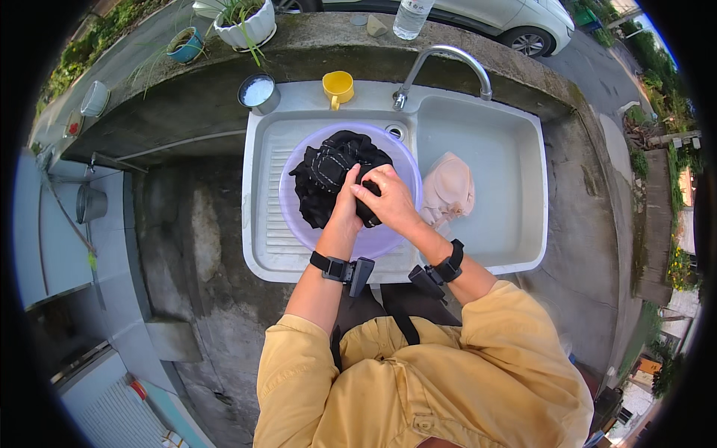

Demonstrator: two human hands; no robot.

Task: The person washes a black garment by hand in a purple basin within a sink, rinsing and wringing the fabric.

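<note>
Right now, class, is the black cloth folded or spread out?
Neither: the black cloth is bunched, its creases crowded together inside the basin.

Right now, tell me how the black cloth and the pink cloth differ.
The black cloth is dark with pale stitching; the pink cloth is pale, with no such stitching visible. The black cloth sits in the purple basin, the pink cloth in the sink's right compartment. Both hands grip the black cloth; neither holds the pink cloth. Both are crumpled.
</note>
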